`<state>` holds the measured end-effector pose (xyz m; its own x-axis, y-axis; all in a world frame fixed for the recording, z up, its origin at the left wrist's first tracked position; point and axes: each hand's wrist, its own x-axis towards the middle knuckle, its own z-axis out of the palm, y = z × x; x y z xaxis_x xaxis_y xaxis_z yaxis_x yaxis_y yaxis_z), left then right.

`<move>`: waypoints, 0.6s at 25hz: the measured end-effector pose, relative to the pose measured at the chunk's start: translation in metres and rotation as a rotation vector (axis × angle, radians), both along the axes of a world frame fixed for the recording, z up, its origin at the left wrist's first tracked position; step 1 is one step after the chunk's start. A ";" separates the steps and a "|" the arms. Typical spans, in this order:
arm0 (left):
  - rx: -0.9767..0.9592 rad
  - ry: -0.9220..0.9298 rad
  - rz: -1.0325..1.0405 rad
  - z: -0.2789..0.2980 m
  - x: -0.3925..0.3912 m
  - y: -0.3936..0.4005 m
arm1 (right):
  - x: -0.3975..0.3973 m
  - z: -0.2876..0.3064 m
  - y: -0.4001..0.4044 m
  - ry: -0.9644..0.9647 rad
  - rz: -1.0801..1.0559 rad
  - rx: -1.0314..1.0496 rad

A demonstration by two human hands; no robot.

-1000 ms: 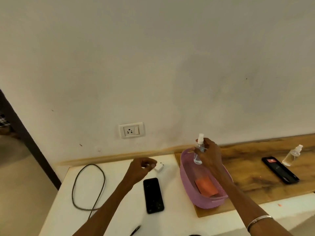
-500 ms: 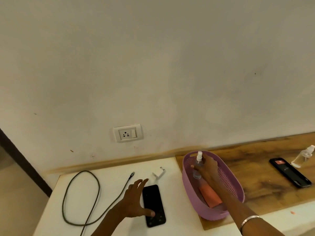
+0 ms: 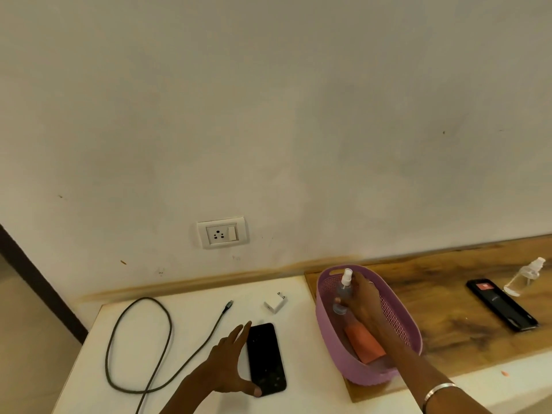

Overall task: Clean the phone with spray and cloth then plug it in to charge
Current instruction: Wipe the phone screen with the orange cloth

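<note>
The right hand [image 3: 363, 306] reaches into the purple basket [image 3: 400, 351], its fingers curled round a clear spray bottle [image 3: 343, 291] that stands upright with its white nozzle just above the knuckles. Directly beneath that wrist, on the basket floor, lies an orange cloth [image 3: 366, 343], partly hidden by the forearm; a silver bangle [image 3: 439, 389] circles the arm nearer the camera. The left hand [image 3: 228, 369] lies flat with straight, spread fingers along the left edge of the black phone [image 3: 266, 358], the thumb touching the phone's near corner; it holds nothing. The phone lies face up on the white table [image 3: 191, 294]. Beyond the left fingertips sits a white charger plug [image 3: 275, 302], and to the left of that hand a dark cable [image 3: 140, 345] loops across the table, its connector end pointing toward the plug. A wall socket [image 3: 222, 233] is mounted above. Well to the right of the basket, on the wooden board [image 3: 448, 318], lie a second black phone [image 3: 501, 304] and another clear bottle [image 3: 525, 276].
</note>
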<state>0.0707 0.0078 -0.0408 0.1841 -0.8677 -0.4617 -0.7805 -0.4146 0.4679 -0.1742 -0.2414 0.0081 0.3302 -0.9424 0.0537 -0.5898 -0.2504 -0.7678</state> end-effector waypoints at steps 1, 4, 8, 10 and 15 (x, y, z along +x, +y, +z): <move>-0.009 -0.009 0.002 0.003 -0.001 0.002 | -0.005 0.003 0.001 0.006 -0.006 0.015; -0.049 -0.032 0.026 0.013 -0.001 0.006 | -0.022 0.010 0.007 0.101 -0.015 -0.003; -0.099 -0.069 0.040 0.029 -0.003 0.006 | -0.033 0.016 0.017 0.241 0.004 -0.007; -0.103 -0.075 0.061 0.032 -0.002 0.005 | -0.036 0.013 0.018 0.386 0.042 0.041; -0.074 -0.089 0.091 0.017 0.001 0.005 | -0.036 0.001 0.023 0.558 0.119 0.128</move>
